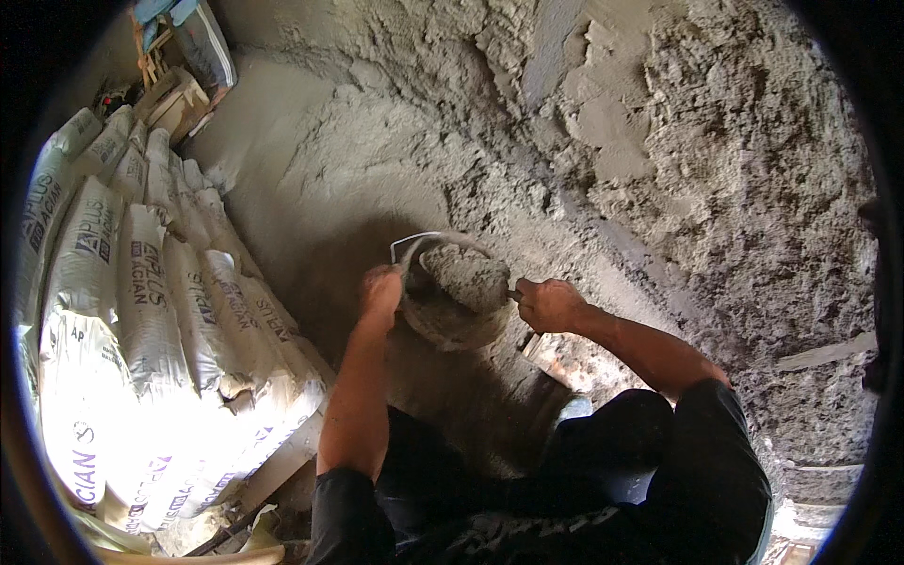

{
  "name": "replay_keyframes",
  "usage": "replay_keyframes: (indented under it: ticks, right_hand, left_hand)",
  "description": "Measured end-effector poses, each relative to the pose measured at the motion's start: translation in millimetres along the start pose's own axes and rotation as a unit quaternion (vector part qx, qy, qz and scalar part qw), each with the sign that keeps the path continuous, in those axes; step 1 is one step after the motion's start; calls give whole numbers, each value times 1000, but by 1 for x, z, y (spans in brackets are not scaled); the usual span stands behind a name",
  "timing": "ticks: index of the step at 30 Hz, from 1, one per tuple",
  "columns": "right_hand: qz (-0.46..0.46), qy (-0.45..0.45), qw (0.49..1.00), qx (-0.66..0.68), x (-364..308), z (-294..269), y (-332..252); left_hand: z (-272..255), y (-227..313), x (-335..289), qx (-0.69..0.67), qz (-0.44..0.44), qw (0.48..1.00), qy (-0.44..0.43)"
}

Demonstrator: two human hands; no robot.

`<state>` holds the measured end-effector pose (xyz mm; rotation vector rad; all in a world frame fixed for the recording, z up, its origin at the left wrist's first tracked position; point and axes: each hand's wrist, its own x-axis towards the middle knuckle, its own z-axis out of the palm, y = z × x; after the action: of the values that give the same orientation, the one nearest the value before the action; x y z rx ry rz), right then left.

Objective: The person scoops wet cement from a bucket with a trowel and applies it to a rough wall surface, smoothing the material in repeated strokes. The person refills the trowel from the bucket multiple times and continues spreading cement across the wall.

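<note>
Left hand [381, 287] grips bucket [457, 292] rim, steadying it against wet mortar heap [734, 207]; right hand [549, 304] closed on tool handle, loading mortar. Cement sacks [160, 311] stacked alongside.

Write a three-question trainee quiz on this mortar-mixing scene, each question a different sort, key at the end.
1. True or false: the pan between the hands is empty.
2. What lies stacked to the person's left? A) bricks B) filled sacks C) pipes
3. Fill in: the left hand grips the pan's ____.

Key: 1. False, it holds grey wet mortar. 2. B. 3. Rim, at its left side; the right hand holds the opposite side, beside the big mortar heap.
</note>
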<state>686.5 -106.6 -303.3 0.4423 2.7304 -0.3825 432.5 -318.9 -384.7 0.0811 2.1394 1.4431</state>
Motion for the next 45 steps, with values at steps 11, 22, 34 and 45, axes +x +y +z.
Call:
replay_keyframes:
  ticks: [11, 22, 34, 45]
  right_hand:
    - [-197, -7, 974, 117, -135, -210, 38]
    - [164, 286, 942, -68, -249, -455, 162]
    - [-32, -12, 945, -326, -93, -208, 92]
    - [-97, -170, 979, -59, 30, 8, -10]
  left_hand:
    - [-28, -28, 49, -8, -68, 996, 51]
    - [2, 12, 28, 30, -90, 989, 114]
    - [15, 2, 38, 64, 8, 998, -14]
    - [17, 20, -23, 214, 131, 968, 22]
